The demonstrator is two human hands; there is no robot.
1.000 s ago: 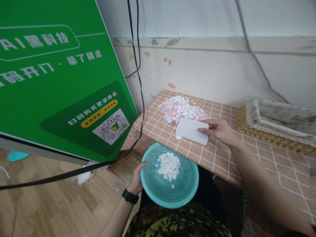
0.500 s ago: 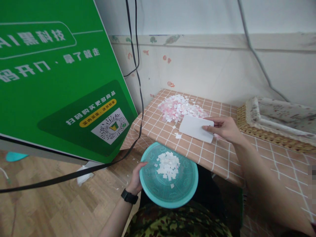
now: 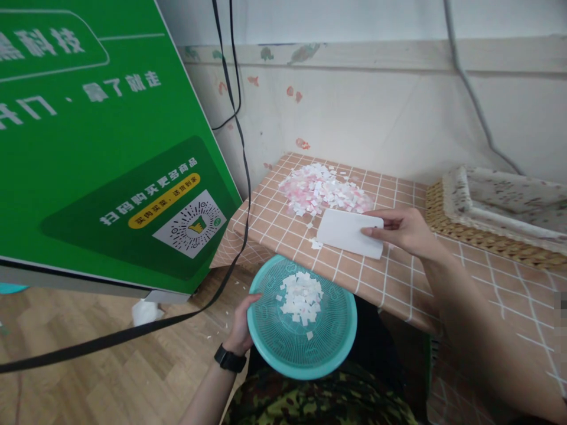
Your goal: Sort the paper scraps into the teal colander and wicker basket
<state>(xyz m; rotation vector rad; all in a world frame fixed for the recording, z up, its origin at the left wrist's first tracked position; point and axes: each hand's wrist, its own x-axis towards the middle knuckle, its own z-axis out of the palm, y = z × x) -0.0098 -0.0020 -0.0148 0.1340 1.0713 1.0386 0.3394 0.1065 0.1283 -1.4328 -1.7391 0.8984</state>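
My left hand [image 3: 241, 326] grips the left rim of a round turquoise plastic basket [image 3: 283, 357], held just below the table edge. A heap of small white paper pieces [image 3: 302, 297] lies in the basket. Between the thumb and fingers of my right hand [image 3: 400, 230] is a white card [image 3: 343, 232], tilted low over the table. Behind the card, a pile of white and pink paper scraps [image 3: 316, 188] spreads over the checked tablecloth. A few loose scraps [image 3: 316, 243] rest by the card's left end.
A lined wicker basket [image 3: 496, 221] stands on the right of the table [image 3: 478, 277] against the wall. To the left is a large green cabinet [image 3: 110, 177]. A black strap [image 3: 243, 195] hangs down in front of it. White litter [image 3: 145, 311] lies on the wooden floor.
The card has shifted slightly left, near the loose scraps. My view has turned a little to the right, and the left hand still holds the basket.
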